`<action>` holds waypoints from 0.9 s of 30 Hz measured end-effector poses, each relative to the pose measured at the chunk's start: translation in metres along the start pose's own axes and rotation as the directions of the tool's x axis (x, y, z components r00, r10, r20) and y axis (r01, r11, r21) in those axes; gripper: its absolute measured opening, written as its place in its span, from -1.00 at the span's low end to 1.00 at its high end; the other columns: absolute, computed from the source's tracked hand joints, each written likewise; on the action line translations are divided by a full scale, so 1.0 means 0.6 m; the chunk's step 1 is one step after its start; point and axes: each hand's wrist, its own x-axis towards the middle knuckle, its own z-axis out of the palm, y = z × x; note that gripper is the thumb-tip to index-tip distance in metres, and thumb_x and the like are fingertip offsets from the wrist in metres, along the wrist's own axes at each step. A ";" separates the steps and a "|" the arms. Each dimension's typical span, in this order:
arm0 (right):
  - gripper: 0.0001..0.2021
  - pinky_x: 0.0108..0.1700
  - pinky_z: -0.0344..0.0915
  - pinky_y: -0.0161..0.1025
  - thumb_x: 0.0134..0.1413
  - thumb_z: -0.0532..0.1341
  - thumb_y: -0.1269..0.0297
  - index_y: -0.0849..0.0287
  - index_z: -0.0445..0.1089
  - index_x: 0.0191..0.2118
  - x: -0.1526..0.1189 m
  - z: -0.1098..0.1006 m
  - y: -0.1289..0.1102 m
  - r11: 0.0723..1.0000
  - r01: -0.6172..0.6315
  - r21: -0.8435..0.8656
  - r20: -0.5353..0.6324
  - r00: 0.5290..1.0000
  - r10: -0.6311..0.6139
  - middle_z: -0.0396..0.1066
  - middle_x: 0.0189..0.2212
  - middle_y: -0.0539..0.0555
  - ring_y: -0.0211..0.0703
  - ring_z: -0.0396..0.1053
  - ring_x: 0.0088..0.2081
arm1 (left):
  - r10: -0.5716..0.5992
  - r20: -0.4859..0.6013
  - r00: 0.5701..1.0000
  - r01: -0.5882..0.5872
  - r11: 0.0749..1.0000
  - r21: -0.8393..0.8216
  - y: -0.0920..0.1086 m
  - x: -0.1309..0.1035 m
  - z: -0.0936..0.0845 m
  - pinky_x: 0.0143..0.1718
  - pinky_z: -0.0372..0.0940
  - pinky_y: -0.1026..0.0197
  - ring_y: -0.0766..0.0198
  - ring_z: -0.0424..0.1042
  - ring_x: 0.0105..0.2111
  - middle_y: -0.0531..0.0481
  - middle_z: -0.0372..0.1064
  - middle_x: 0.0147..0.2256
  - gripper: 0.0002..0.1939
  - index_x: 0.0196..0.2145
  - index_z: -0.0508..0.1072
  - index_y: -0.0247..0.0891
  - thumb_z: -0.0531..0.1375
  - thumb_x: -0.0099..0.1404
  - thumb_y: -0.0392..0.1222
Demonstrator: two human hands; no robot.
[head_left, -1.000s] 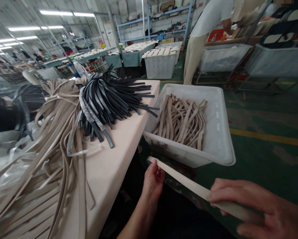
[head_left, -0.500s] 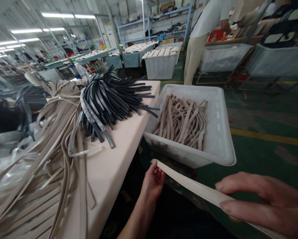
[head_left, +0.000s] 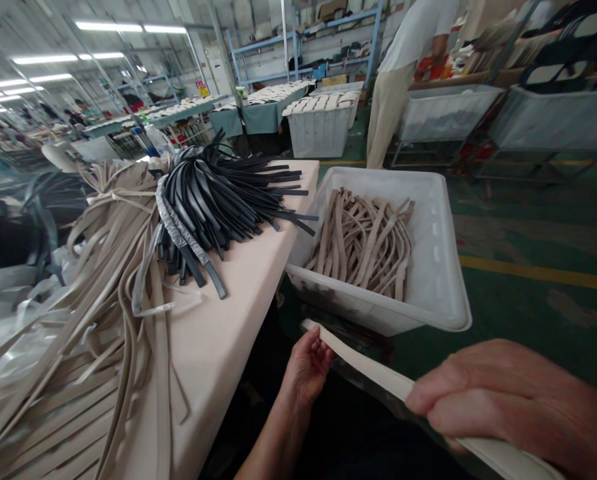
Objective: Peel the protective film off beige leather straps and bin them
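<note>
A pale beige strap (head_left: 366, 367) stretches between my two hands, sloping down to the right in front of the bin. Near its far end, my left hand (head_left: 308, 367) pinches it between thumb and fingers, with a short tip sticking out past them. My right hand (head_left: 508, 400) grips the strap farther along, thumb and fingers closed over it, and the rest runs out below toward the bottom edge. Beyond my hands stands a white plastic bin (head_left: 441, 267) holding a heap of beige straps (head_left: 366, 247).
On the left, a padded table (head_left: 213, 340) bears a tied bundle of long beige straps (head_left: 98, 280) and a bundle of black straps (head_left: 218, 200). A person (head_left: 403, 73) stands behind the bin. Wheeled bins (head_left: 443, 117) line the right back.
My right hand has moved left along the strap toward my left hand, and its fingers have closed more over the strap. My left hand keeps its pinch near the far end.
</note>
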 end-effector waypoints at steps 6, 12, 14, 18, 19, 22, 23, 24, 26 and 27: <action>-0.84 -0.15 0.46 -0.26 0.34 0.13 0.26 -0.07 0.39 -0.04 0.043 0.020 0.024 0.998 0.053 0.035 0.058 0.997 -0.055 0.58 -0.15 -0.01 -0.08 0.57 -0.17 | -0.012 0.021 1.000 0.012 0.999 0.041 -0.004 0.001 -0.001 -0.62 0.37 0.43 0.45 0.40 -0.69 0.11 0.35 -0.68 -0.74 -0.52 0.41 -0.38 0.20 0.35 -0.35; -0.93 -0.13 0.41 -0.30 0.40 0.11 0.21 -0.05 0.32 -0.09 0.043 0.044 0.040 0.989 0.079 0.124 -0.095 0.993 -0.067 0.57 -0.16 0.00 -0.16 0.55 -0.14 | -0.051 0.068 0.996 0.048 0.998 0.051 -0.002 0.008 -0.012 -0.63 0.38 0.41 0.45 0.39 -0.69 0.11 0.35 -0.67 -0.76 -0.49 0.40 -0.39 0.20 0.36 -0.34; -0.91 -0.11 0.42 -0.28 0.35 0.15 0.23 -0.08 0.34 -0.07 0.035 0.040 0.039 0.993 0.073 0.094 -0.110 0.992 -0.062 0.56 -0.12 0.02 -0.12 0.56 -0.15 | -0.078 0.081 0.994 0.075 0.996 0.040 0.001 0.006 -0.014 -0.62 0.39 0.41 0.46 0.39 -0.69 0.13 0.33 -0.67 -0.74 -0.50 0.38 -0.38 0.18 0.37 -0.32; -0.84 -0.11 0.42 -0.28 0.30 0.16 0.33 -0.05 0.32 -0.06 0.033 0.056 0.046 0.989 0.113 0.098 -0.095 0.990 -0.103 0.55 -0.08 0.04 -0.13 0.55 -0.15 | -0.112 0.101 0.989 0.110 0.994 0.030 0.002 0.003 -0.012 -0.63 0.37 0.43 0.47 0.39 -0.69 0.13 0.33 -0.66 -0.74 -0.49 0.38 -0.38 0.16 0.39 -0.32; -0.86 -0.12 0.41 -0.29 0.31 0.14 0.34 -0.02 0.31 -0.06 0.036 0.065 0.051 0.985 0.125 0.120 -0.101 0.988 -0.113 0.54 -0.08 0.06 -0.14 0.55 -0.15 | -0.116 0.106 0.988 0.113 0.993 0.030 0.002 0.002 -0.012 -0.63 0.37 0.44 0.47 0.39 -0.69 0.13 0.32 -0.67 -0.74 -0.49 0.38 -0.38 0.16 0.39 -0.32; -0.91 -0.12 0.41 -0.26 0.37 0.09 0.28 0.06 0.31 -0.09 0.053 0.097 0.069 0.965 0.136 0.224 -0.114 0.987 -0.113 0.54 -0.12 0.13 -0.13 0.54 -0.15 | -0.121 0.124 0.985 0.118 0.992 0.037 0.002 0.002 -0.015 -0.62 0.37 0.44 0.46 0.39 -0.68 0.13 0.31 -0.67 -0.74 -0.49 0.39 -0.39 0.17 0.38 -0.33; -0.89 -0.10 0.41 -0.24 0.39 0.07 0.24 0.08 0.31 -0.09 0.060 0.107 0.076 0.958 0.125 0.259 -0.107 0.989 -0.100 0.54 -0.13 0.15 -0.12 0.53 -0.14 | -0.127 0.130 0.983 0.122 0.992 0.042 0.002 0.003 -0.017 -0.61 0.38 0.43 0.45 0.40 -0.68 0.12 0.32 -0.66 -0.74 -0.49 0.39 -0.39 0.17 0.37 -0.32; -0.86 -0.08 0.40 -0.22 0.39 0.06 0.22 0.09 0.32 -0.10 0.067 0.117 0.084 0.952 0.105 0.287 -0.089 0.993 -0.082 0.53 -0.13 0.16 -0.10 0.52 -0.12 | -0.134 0.138 0.981 0.129 0.991 0.048 0.001 0.005 -0.020 -0.61 0.38 0.42 0.44 0.40 -0.67 0.11 0.33 -0.66 -0.75 -0.49 0.40 -0.39 0.18 0.37 -0.32; -0.81 -0.04 0.40 -0.19 0.40 0.03 0.19 0.12 0.33 -0.10 0.076 0.135 0.102 0.947 0.054 0.317 -0.050 0.998 -0.040 0.52 -0.12 0.19 -0.08 0.49 -0.07 | -0.155 0.161 0.975 0.147 0.987 0.062 -0.003 0.011 -0.024 -0.59 0.39 0.39 0.42 0.42 -0.65 0.10 0.34 -0.64 -0.78 -0.48 0.42 -0.39 0.20 0.35 -0.31; -0.80 -0.02 0.39 -0.18 0.39 0.02 0.19 0.13 0.33 -0.11 0.078 0.142 0.111 0.947 0.030 0.320 -0.037 0.999 -0.019 0.52 -0.12 0.19 -0.08 0.49 -0.06 | -0.165 0.177 0.970 0.155 0.986 0.067 -0.007 0.015 -0.025 -0.58 0.40 0.39 0.41 0.42 -0.65 0.11 0.34 -0.64 -0.79 -0.47 0.42 -0.38 0.22 0.34 -0.30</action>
